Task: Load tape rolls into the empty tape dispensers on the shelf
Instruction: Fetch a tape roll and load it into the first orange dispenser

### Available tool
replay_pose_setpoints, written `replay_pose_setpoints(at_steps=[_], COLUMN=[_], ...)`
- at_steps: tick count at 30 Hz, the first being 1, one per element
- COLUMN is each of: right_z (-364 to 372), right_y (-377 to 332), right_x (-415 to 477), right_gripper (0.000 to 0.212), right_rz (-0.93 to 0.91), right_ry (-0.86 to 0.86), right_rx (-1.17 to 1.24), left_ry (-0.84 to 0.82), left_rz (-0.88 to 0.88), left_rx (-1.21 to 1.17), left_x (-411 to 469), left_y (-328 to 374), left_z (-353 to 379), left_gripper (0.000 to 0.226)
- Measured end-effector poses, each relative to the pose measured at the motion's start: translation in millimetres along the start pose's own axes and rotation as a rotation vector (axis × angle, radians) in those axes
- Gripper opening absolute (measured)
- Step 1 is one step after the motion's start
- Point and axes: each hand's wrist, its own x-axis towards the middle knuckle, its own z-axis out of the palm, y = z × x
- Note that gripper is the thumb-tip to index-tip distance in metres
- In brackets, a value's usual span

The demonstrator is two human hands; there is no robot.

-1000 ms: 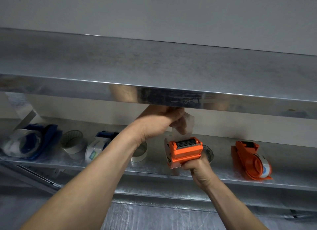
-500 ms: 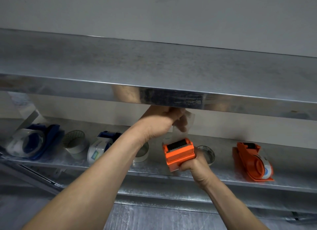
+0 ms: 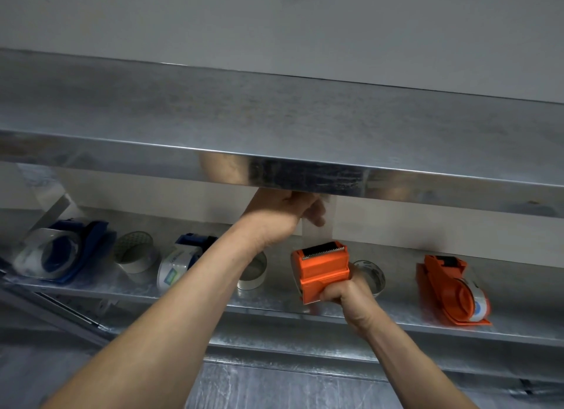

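— Right grip [image 3: 345, 295]: curled tight round the lower end of the orange dispenser [image 3: 322, 274], with the toothed blade [image 3: 325, 250] pointing up.

— And the left grip [image 3: 280, 216]?

— Raised just under the front lip of the upper shelf [image 3: 274, 128], fingers curled, pinching a clear tape strip [image 3: 317, 228].

— Path of that strip?

— Straight down from the pinching fingers to the blade end of the orange dispenser. Flat and see-through against the pale wall behind.

— Position of the dispenser itself?

— Held at mid-frame, upright, in front of the lower shelf [image 3: 396, 314]. Contact with the metal impossible to tell from this angle.

— Anything else along that shelf?

— Starting far left: blue dispenser [image 3: 61, 253] on its side, loaded with clear tape. Just beside it, a loose tape roll [image 3: 135, 253], open end toward the camera. Next, a second blue dispenser [image 3: 183, 259] carrying a roll with a printed label. Then a low roll [image 3: 254, 276], partly hidden behind the left forearm. Another roll [image 3: 370, 276], half covered by the right grip, just behind the held dispenser. Well apart at the right, a second orange dispenser [image 3: 451, 289], lying on its side with a roll seated in it.

— And above?

— Bare brushed steel on the upper shelf, with a dim reflection of the left arm in its front lip.
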Motion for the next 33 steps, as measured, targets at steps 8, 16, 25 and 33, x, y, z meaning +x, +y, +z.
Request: replay_pose_setpoints(at_steps=[8, 16, 25, 33], right_z=[2, -3, 2, 6], right_y=[-4, 8, 0, -16], right_x=[8, 22, 26, 29], right_gripper=[0.029, 0.046, 0.050, 0.033], right_rz=[-0.007, 0.067, 0.079, 0.073], right_ry=[0.029, 0.008, -0.064, 0.038], right_rx=[-0.020, -0.041, 0.030, 0.231], left_ry=[0.025, 0.010, 0.031, 0.076], left_rz=[-0.009, -0.037, -0.035, 0.379], left_rx=[0.016, 0.120, 0.286, 0.526], left_x=[1, 3, 3, -4], left_y=[3, -3, -6, -60], left_z=[1, -4, 2, 24], left_gripper=[0.036, 0.036, 0.027, 0.005])
